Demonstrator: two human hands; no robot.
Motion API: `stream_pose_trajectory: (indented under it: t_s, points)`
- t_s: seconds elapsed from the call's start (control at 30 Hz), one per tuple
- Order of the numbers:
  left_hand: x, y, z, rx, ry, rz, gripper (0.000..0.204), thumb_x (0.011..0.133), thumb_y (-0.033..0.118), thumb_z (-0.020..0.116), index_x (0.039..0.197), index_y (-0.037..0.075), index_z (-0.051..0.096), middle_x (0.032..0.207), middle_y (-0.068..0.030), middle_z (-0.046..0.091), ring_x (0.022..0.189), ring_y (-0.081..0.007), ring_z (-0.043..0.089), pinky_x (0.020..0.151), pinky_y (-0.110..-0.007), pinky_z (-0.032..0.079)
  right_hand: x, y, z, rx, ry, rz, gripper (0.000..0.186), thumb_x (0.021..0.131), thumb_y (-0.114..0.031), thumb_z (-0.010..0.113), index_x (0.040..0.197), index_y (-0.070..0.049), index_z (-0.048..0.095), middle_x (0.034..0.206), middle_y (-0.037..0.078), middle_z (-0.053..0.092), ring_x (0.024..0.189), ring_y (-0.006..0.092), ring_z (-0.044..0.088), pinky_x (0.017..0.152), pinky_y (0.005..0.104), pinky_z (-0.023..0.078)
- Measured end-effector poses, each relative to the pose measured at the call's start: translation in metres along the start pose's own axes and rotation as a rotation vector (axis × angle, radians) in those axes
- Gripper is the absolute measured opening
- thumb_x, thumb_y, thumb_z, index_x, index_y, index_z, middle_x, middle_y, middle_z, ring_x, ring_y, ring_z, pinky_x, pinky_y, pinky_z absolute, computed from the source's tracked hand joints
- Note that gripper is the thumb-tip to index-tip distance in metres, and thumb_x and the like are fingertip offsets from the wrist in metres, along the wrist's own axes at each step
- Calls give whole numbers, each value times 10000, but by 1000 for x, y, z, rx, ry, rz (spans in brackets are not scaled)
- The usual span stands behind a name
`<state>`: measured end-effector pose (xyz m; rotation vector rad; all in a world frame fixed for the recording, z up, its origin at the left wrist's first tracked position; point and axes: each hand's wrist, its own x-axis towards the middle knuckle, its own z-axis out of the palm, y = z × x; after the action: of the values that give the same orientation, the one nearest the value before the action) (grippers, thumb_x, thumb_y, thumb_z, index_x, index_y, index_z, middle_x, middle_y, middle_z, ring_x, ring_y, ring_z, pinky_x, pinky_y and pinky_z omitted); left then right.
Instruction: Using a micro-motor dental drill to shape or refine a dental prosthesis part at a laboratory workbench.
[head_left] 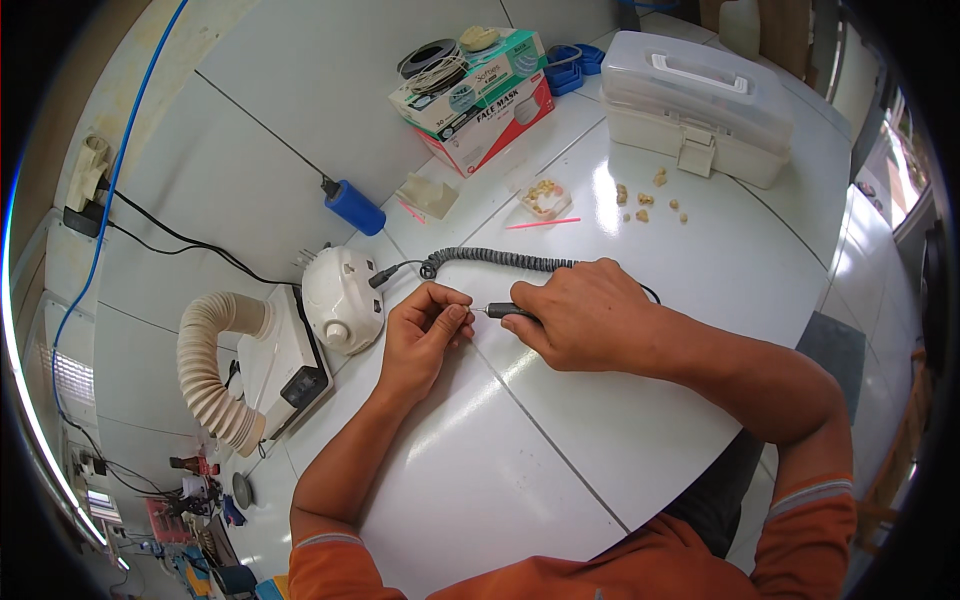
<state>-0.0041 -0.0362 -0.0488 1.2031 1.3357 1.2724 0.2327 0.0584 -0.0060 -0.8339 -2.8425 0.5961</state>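
Observation:
My right hand grips a dark rotary handpiece, its thin metal tip pointing left. The fingers of my left hand are pinched together at that tip. Whatever they hold there is too small and covered to make out. A grey coiled cord runs behind my hands to a white rounded control unit with a knob, just left of my left hand. Beyond my hands, a small clear tray contains yellowish, tooth-like pieces, and a pink stick lies in front of it.
Several loose yellowish pieces lie before a white lidded case. Stacked mask boxes, a blue cylinder and a pale block stand farther back. At left sits a white machine with a ribbed hose.

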Motion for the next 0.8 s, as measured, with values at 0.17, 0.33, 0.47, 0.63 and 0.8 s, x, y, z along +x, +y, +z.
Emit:
stream_pose_trajectory:
  t_s: [0.17,0.33,0.47,0.63,0.8]
  points:
    - [0,-1,0,-35,13,18,114,1046,114,659,1099,17,631,946,-66,675,826,-115,643,699,-234,484,1,1,-1,8,3,0,374,1045,-417,532,937,-92,682,646,134,675,631,370,688,622,495,525]
    - [-1,1,1,-66,13,0,97,1037,96,668,1095,29,630,982,-78,687,867,-127,664,740,-245,513,1,0,-3,20,-3,14,364,1044,-411,534,942,-92,677,642,137,666,633,388,679,629,506,524]
    - [1,-2,-2,-76,43,22,99,1032,87,673,1097,30,625,1027,-86,690,915,-141,681,761,-254,527,1,2,0,35,15,23,360,1042,-401,543,933,-81,669,632,142,657,631,397,672,630,511,519]
    - [2,0,1,-113,43,32,88,1030,66,665,1094,27,619,1068,-88,686,959,-156,692,786,-255,534,0,-2,-10,41,-41,55,422,1062,-414,497,1010,-50,704,710,154,708,708,372,726,678,498,564]
    - [1,5,3,-123,43,20,115,1039,60,645,1139,7,627,1097,-105,691,981,-166,700,832,-266,552,0,-1,-11,40,-44,43,423,1061,-414,502,1003,-47,706,712,156,710,707,373,727,681,501,565]
